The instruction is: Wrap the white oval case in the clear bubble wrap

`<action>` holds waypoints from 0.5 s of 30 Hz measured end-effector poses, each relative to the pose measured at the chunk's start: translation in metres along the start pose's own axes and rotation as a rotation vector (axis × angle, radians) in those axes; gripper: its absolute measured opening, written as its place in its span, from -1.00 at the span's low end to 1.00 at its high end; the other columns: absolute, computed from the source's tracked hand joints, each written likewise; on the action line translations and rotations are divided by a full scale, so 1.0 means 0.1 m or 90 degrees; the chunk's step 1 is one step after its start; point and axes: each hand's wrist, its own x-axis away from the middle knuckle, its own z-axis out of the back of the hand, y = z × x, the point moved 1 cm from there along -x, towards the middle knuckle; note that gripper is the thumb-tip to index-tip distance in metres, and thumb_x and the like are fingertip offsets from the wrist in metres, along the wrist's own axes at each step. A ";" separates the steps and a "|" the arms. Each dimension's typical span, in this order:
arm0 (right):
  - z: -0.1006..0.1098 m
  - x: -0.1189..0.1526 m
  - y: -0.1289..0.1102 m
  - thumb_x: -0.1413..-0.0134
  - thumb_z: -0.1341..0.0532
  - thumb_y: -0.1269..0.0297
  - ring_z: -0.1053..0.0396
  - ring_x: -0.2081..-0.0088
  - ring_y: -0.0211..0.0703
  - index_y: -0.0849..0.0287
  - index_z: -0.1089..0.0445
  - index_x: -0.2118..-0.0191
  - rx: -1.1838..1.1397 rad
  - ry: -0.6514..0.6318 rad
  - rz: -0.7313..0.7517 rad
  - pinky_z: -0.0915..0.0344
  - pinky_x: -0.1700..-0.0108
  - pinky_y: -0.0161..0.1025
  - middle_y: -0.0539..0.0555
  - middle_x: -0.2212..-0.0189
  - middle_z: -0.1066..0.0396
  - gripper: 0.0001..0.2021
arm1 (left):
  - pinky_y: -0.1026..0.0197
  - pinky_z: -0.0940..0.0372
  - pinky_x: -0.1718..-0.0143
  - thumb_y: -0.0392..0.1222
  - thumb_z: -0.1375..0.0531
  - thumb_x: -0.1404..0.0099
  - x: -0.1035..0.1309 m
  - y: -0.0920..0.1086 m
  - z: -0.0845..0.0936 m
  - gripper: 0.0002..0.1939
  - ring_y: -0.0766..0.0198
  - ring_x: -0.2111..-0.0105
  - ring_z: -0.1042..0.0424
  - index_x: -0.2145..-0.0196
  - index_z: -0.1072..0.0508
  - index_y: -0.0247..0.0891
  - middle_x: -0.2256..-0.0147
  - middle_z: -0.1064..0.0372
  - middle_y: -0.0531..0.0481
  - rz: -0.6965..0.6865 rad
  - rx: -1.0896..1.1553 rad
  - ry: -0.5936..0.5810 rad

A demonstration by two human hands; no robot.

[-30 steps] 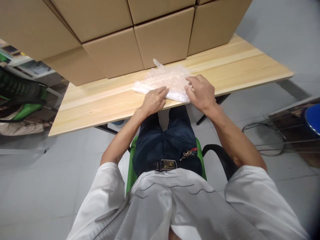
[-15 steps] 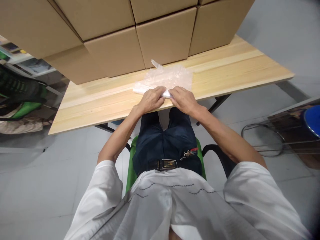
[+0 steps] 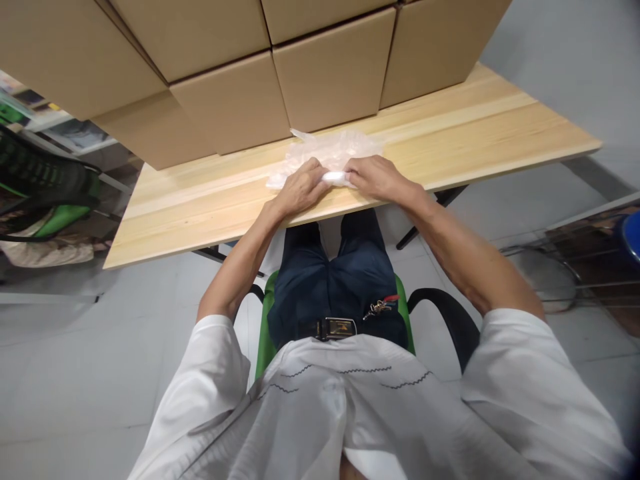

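the pale wood desk carries stacked boxes across its far side; clear plastic lies between them and the middle of the near edge.

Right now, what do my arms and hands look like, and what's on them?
Your left hand and right hand are bare: no gloves, and no watch or bracelet shows. Any ring would be too small to make out. Your white sleeves are short, plain and loose, ending near the elbows.
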 end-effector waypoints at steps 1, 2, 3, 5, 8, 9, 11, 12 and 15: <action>0.02 -0.04 0.03 -0.71 -0.22 0.11 -0.69 -0.08 0.32 0.10 -0.81 -0.15 -0.014 -0.010 -0.002 -0.42 -0.08 0.06 0.27 -0.05 -0.85 -0.62 | -0.22 -0.61 -0.37 0.30 -0.04 -0.92 -0.03 -0.04 -0.01 -0.42 -0.21 -0.24 -0.71 -0.29 -0.72 -0.10 -0.21 -0.69 -0.30 0.009 0.004 0.001; 0.04 -0.08 0.06 -0.72 -0.20 0.09 -0.69 -0.06 0.31 0.11 -0.81 -0.11 -0.027 -0.015 -0.002 -0.42 -0.08 0.06 0.27 -0.03 -0.85 -0.60 | -0.21 -0.60 -0.36 0.31 -0.02 -0.93 -0.05 -0.08 -0.03 -0.40 -0.20 -0.21 -0.71 -0.27 -0.72 -0.10 -0.19 -0.70 -0.29 0.020 0.008 0.003; 0.05 -0.10 0.07 -0.74 -0.19 0.07 -0.68 -0.05 0.29 0.11 -0.81 -0.09 -0.038 -0.016 0.000 -0.42 -0.08 0.05 0.27 -0.01 -0.85 -0.58 | -0.21 -0.60 -0.36 0.32 -0.01 -0.94 -0.08 -0.12 -0.05 -0.39 -0.20 -0.20 -0.72 -0.26 -0.72 -0.11 -0.17 -0.71 -0.29 0.033 0.013 0.005; 0.06 -0.13 0.07 -0.78 -0.16 0.00 -0.67 -0.05 0.28 0.10 -0.81 -0.09 -0.049 -0.006 -0.001 -0.43 -0.09 0.04 0.27 0.01 -0.84 -0.53 | -0.23 -0.57 -0.39 0.33 0.01 -0.94 -0.11 -0.17 -0.08 -0.37 -0.21 -0.21 -0.72 -0.25 -0.72 -0.12 -0.16 -0.74 -0.30 0.059 0.019 0.011; 0.05 -0.16 0.05 -0.83 -0.11 -0.10 -0.67 -0.08 0.32 0.11 -0.80 -0.15 -0.026 0.006 -0.035 -0.45 -0.13 0.05 0.31 -0.01 -0.83 -0.46 | -0.22 -0.52 -0.48 0.33 0.03 -0.95 -0.14 -0.14 -0.06 -0.34 -0.22 -0.30 -0.71 -0.28 -0.73 -0.14 -0.23 -0.78 -0.32 0.100 0.021 0.011; 0.04 -0.17 0.04 -0.84 -0.09 -0.12 -0.67 -0.10 0.35 0.12 -0.80 -0.17 -0.015 0.007 -0.052 -0.45 -0.15 0.06 0.34 -0.03 -0.83 -0.43 | -0.22 -0.49 -0.51 0.30 0.04 -0.96 -0.15 -0.11 -0.04 -0.34 -0.22 -0.34 -0.70 -0.30 -0.73 -0.14 -0.27 -0.78 -0.33 0.117 0.020 0.005; 0.03 -0.22 0.06 -0.85 -0.06 -0.16 -0.66 -0.14 0.41 0.16 -0.79 -0.21 0.001 0.011 -0.079 -0.46 -0.19 0.11 0.40 -0.06 -0.82 -0.38 | -0.20 -0.46 -0.55 0.23 0.04 -0.96 -0.19 -0.04 0.03 -0.36 -0.23 -0.39 -0.68 -0.33 -0.74 -0.18 -0.33 -0.78 -0.36 0.153 0.012 -0.013; 0.01 -0.24 0.08 -0.86 -0.05 -0.18 -0.66 -0.15 0.44 0.18 -0.79 -0.22 0.004 0.015 -0.087 -0.46 -0.21 0.14 0.43 -0.07 -0.82 -0.35 | -0.20 -0.45 -0.55 0.19 0.03 -0.96 -0.21 -0.02 0.06 -0.37 -0.24 -0.40 -0.68 -0.34 -0.74 -0.20 -0.34 -0.78 -0.37 0.169 0.007 -0.023; -0.04 -0.32 0.18 -0.86 0.00 -0.26 -0.64 -0.18 0.51 0.19 -0.79 -0.26 0.008 0.035 -0.096 -0.48 -0.25 0.23 0.48 -0.06 -0.81 -0.27 | -0.20 -0.45 -0.53 0.12 -0.02 -0.94 -0.28 -0.02 0.13 -0.42 -0.27 -0.39 -0.68 -0.34 -0.76 -0.23 -0.32 -0.79 -0.40 0.205 -0.004 -0.039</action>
